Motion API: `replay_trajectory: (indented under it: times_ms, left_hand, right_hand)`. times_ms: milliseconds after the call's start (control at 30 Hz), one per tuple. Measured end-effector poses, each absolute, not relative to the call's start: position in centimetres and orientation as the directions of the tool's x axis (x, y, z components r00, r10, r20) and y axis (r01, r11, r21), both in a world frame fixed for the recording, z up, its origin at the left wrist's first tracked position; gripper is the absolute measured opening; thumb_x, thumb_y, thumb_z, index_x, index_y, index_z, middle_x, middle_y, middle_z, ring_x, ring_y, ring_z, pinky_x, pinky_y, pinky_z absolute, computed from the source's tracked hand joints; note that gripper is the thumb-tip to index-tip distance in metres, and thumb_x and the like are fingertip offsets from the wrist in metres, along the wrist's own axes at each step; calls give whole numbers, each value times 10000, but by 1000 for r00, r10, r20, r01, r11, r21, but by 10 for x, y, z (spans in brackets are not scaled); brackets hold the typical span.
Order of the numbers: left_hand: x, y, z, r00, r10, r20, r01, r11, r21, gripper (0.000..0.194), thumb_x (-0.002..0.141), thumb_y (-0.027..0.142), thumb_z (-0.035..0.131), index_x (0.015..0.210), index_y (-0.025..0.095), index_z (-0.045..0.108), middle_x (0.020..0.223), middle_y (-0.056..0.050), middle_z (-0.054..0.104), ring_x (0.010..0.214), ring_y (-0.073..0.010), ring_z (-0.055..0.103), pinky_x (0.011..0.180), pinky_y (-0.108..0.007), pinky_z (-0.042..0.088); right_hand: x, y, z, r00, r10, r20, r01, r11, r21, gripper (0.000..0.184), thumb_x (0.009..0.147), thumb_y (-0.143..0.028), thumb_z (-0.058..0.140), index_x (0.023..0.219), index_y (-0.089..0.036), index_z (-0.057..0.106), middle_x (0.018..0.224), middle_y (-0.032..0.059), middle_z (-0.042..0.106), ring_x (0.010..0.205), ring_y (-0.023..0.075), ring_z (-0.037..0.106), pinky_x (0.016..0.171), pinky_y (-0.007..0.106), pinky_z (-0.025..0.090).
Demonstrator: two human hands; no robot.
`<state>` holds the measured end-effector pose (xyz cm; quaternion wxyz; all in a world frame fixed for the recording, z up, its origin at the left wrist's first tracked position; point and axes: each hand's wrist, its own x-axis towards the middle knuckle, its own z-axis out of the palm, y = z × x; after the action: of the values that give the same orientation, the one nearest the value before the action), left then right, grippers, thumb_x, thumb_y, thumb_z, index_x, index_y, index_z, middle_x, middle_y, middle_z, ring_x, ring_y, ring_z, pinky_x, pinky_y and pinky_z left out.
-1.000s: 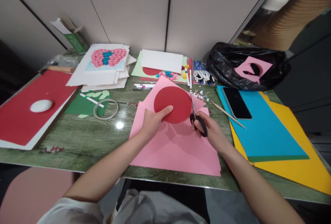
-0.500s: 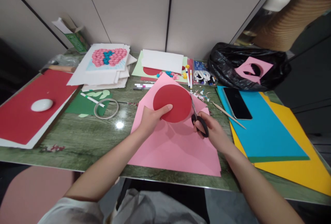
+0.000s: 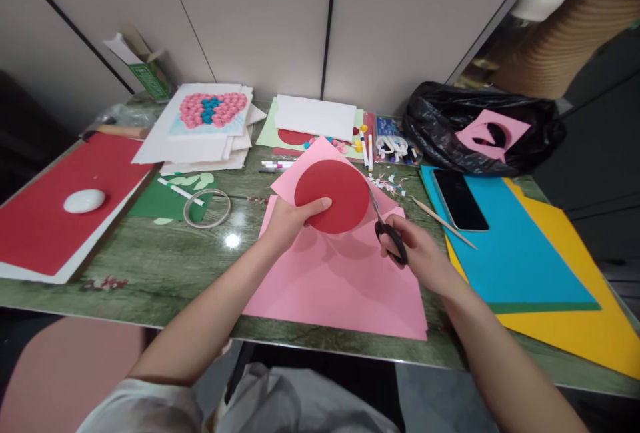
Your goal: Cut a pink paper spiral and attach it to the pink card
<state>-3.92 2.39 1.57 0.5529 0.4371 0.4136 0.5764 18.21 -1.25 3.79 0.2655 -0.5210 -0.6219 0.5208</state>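
My left hand [image 3: 289, 221] pinches the disc [image 3: 335, 186] against a pink sheet [image 3: 323, 150], thumb at the disc's 8 o'clock. My right hand [image 3: 423, 253] grips the scissors [image 3: 399, 246], blades near its 3 o'clock edge; farther along 3 o'clock, the phone [image 3: 460, 198].

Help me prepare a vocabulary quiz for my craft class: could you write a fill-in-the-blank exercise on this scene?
1. The person's ____ hand holds the scissors.
2. The other hand holds a paper circle whose color is ____.
3. The phone lies on a sheet whose color is ____.
4. As seen in the picture, the ring lies to the ____ of the large pink paper.

Missing words: right; red; blue; left.
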Motion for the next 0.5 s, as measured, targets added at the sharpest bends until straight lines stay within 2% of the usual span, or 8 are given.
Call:
replay_trajectory:
  times_ms: [267, 500]
  left_hand:
    - [-43, 25, 17, 21, 999, 44, -290, -36, 956, 450, 629, 238, 752, 1045, 207, 582, 1014, -66, 662, 936, -252, 628, 751, -367, 551]
    - [-41, 23, 16, 49, 999, 14, -291, 1, 957, 422, 636, 243, 749, 1031, 218, 601, 996, -56, 675, 927, -245, 636, 742, -357, 555]
  right_hand:
    - [184, -11, 39, -313, 919, -239, 390, -105, -915, 182, 841, -288, 522, 708, -200, 435, 601, -45, 500, 455, 65, 383, 421, 207, 305]
    - [184, -12, 30, -349, 914, -205, 253, -119, -960, 242, 857, -386, 514, 735, -200, 418, 607, -45, 469, 448, 62, 360, 409, 208, 274]
